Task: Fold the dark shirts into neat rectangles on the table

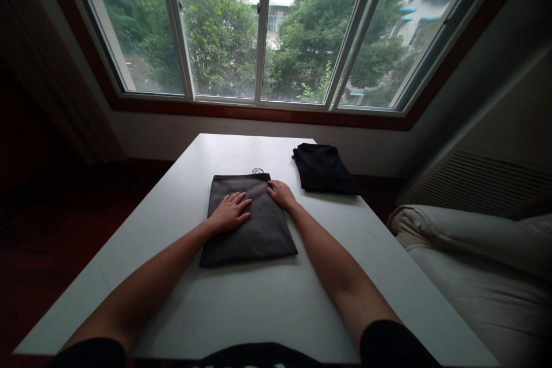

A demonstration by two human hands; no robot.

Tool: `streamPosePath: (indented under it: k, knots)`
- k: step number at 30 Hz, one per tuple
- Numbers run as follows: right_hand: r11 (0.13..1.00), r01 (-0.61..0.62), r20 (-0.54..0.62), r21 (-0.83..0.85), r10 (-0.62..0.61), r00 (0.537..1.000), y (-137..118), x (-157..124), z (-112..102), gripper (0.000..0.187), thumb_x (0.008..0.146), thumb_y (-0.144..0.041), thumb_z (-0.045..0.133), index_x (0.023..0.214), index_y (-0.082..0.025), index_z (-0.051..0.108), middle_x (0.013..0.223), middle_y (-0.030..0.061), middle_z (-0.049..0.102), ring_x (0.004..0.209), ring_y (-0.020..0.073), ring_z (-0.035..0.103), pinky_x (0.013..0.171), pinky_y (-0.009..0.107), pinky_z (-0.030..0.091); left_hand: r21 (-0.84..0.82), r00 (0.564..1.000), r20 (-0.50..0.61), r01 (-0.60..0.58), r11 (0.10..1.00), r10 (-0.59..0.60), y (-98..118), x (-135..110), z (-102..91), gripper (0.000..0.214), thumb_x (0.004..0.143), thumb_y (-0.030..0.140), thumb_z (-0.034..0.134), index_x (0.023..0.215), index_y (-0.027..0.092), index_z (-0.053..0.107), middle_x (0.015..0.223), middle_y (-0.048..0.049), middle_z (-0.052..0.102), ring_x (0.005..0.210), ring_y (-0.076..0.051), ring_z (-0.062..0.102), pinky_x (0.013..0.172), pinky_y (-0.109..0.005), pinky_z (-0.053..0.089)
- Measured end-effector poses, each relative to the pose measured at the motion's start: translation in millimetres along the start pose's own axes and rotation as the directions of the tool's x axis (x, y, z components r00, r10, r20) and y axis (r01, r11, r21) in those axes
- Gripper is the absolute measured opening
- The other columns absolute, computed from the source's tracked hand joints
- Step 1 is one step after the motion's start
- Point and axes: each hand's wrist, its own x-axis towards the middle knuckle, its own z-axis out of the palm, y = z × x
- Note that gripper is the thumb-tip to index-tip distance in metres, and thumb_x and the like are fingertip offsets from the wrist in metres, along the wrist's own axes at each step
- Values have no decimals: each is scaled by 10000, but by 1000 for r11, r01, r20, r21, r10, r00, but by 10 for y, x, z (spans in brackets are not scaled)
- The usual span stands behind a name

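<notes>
A folded dark grey garment (254, 230) lies flat in the middle of the white table (181, 195). My left hand (230, 211) rests palm down on it with the fingers spread out. My right hand (281, 193) lies flat on the garment's upper right edge, fingers stretched toward its top corner. A thin dark cord or tag (257, 171) sticks out at the garment's far edge. Neither hand holds anything.
A second folded black garment (323, 169) lies at the table's far right. A light-coloured sofa or cushion (474, 264) stands to the right of the table. A wide window (267, 29) with trees outside runs behind the table.
</notes>
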Motion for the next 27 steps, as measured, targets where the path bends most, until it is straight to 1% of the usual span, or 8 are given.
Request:
streamPosePath:
  k: [14,19,22,27]
  knots:
    - [1000,-9,2,-11,9,1000,-15,4,-5,394,1024,-348,586,1391,-223,656,1427,94,650,1343,246,564,1182,360,366,-7,1000,-4,1,1000,-1,-11,-1,6,631,1044,622,436,1595,316,471,1725,-65,307,1593,-327,243,1291,-540,175]
    - [1000,-15,7,-16,15,1000,-31,-5,-14,388,1025,-338,581,1393,-236,654,1430,92,646,1341,240,564,1174,358,369,-17,1000,-7,3,1000,-3,-11,2,10,632,1045,615,437,1596,307,472,1724,-76,309,1591,-339,245,1291,-560,172]
    - [1000,-11,11,-15,11,1000,-36,-7,-21,391,1025,-334,580,1394,-224,652,1419,97,652,1338,237,566,1168,352,374,-22,1000,-9,1,1000,-1,-12,3,12,628,1042,612,449,1592,308,479,1722,-73,313,1592,-336,244,1294,-558,167]
    - [1000,-13,2,-12,13,1000,-19,-2,-5,391,1026,-342,581,1396,-238,651,1429,88,647,1344,238,561,1175,358,367,-21,1000,-7,8,1000,-8,-11,-2,7,632,1041,615,446,1596,314,471,1725,-69,307,1595,-340,237,1293,-560,165]
